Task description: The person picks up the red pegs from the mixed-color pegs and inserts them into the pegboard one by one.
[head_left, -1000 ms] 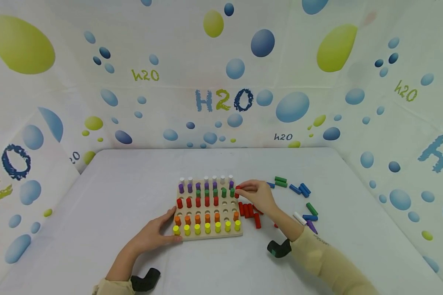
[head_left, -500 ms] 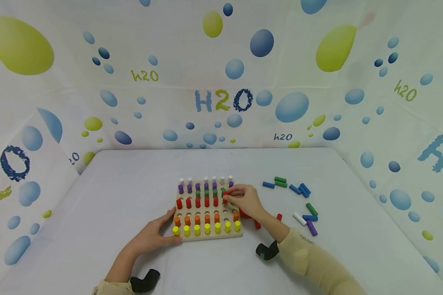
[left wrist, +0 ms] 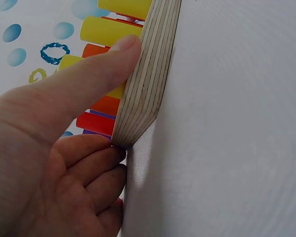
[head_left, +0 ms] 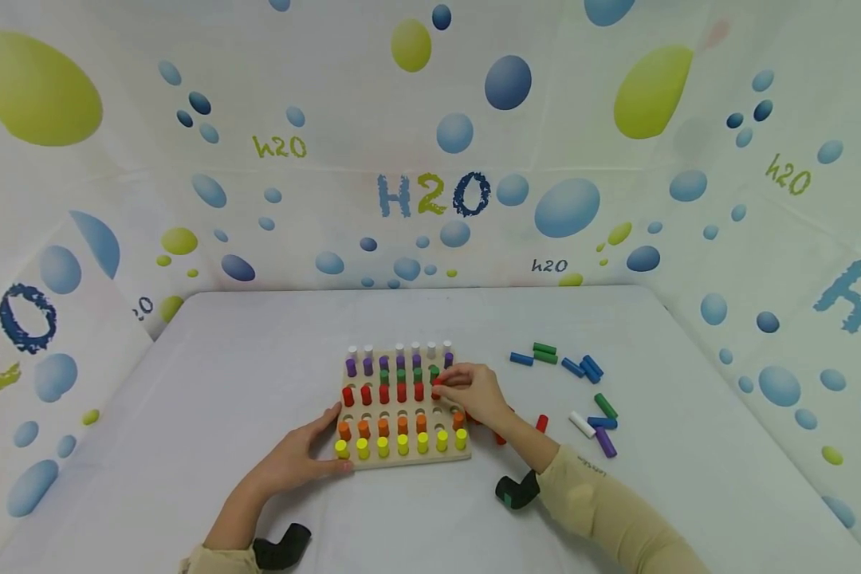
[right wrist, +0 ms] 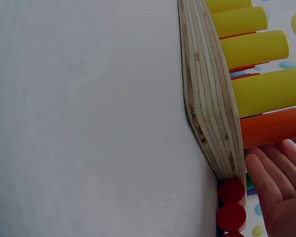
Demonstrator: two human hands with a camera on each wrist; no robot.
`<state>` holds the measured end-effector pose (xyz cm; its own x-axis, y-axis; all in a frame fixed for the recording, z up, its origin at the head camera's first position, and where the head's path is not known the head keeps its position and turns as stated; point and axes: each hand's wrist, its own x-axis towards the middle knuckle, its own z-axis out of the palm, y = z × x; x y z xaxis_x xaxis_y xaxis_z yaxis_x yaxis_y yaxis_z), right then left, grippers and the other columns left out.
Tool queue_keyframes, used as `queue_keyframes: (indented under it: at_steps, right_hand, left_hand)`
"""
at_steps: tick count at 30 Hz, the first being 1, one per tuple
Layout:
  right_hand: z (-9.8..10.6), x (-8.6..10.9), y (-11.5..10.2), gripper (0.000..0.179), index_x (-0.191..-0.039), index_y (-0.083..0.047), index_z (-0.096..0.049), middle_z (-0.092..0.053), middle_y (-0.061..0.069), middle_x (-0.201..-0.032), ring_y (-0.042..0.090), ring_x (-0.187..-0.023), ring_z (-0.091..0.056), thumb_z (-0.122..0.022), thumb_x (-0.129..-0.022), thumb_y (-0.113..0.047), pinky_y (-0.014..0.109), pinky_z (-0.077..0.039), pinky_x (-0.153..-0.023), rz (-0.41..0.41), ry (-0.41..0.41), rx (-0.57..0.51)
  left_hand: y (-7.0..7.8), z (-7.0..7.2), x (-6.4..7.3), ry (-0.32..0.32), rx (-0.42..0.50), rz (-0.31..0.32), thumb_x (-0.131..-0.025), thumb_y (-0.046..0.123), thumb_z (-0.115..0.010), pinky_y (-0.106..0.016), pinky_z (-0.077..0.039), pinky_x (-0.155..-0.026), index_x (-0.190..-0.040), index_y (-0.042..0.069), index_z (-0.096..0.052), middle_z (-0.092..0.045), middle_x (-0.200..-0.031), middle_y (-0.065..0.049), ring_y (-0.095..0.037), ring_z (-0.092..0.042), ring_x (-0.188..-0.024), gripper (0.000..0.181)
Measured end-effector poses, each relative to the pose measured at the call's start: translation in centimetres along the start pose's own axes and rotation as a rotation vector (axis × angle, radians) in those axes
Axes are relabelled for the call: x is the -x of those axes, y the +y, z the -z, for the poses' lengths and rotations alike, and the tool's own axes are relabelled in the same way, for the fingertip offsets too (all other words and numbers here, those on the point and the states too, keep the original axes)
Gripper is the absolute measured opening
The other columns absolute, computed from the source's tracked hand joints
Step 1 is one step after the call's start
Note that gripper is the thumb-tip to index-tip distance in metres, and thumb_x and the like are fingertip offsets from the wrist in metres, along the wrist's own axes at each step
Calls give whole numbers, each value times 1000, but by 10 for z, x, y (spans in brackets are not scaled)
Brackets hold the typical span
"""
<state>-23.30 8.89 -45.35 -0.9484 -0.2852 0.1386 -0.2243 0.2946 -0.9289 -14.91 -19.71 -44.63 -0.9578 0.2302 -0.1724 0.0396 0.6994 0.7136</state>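
A wooden pegboard (head_left: 410, 461) lies on the white table with rows of white, purple, green, red, orange and yellow pegs standing in it. My left hand (head_left: 297, 453) grips its near left corner; in the left wrist view the thumb (left wrist: 106, 69) presses the board's layered edge (left wrist: 150, 64) and the fingers curl by the side. Over the red row, my right hand (head_left: 482, 395) pinches a red peg (head_left: 436, 390) upright at the sixth place from the left; the fingertips partly cover it. The right wrist view shows that hand (right wrist: 281, 185) behind an orange peg (right wrist: 271, 128).
Loose red pegs (right wrist: 231, 217) lie against the board's right side, partly under my right forearm. Farther right are scattered blue pegs (head_left: 572, 367), green pegs (head_left: 606, 406), a white peg (head_left: 582, 425) and a purple peg (head_left: 606, 443). A patterned cloth hangs behind the table.
My right hand has moved left from beside the board with the red peg and lowered it to the red row. My left hand stays on the board's corner.
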Motion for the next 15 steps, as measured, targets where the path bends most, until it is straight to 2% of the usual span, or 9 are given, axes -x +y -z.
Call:
queue_keyframes:
  at_steps: [6, 11, 15]
  right_hand:
    - [0, 0, 0, 18, -93, -1, -67, -69, 9, -87, 18, -80, -66, -71, -80, -13, 27, -54, -74, -16, -6, 29]
    - [0, 1, -3, 19, -94, 0, -67, -69, 8, -88, 18, -80, -66, -71, -80, -11, 27, -54, -73, -43, -9, 38]
    - [3, 0, -5, 19, -94, 0, -67, -69, 9, -89, 18, -82, -66, -71, -79, -11, 27, -54, -74, -36, -13, 35]
  left_hand:
    - [-2, -1, -1, 7, -12, -12, -68, 46, -76, -57, -21, -104, -145, 8, -24, -25, -146, -19, -40, -21, -133, 100]
    - [-4, -1, -2, 10, -22, -22, -68, 46, -76, -57, -21, -104, -145, 8, -24, -25, -146, -19, -40, -22, -133, 100]
    - [-4, -2, -2, 6, -22, -17, -69, 45, -76, -58, -22, -103, -145, 9, -24, -25, -146, -19, -40, -21, -133, 100]
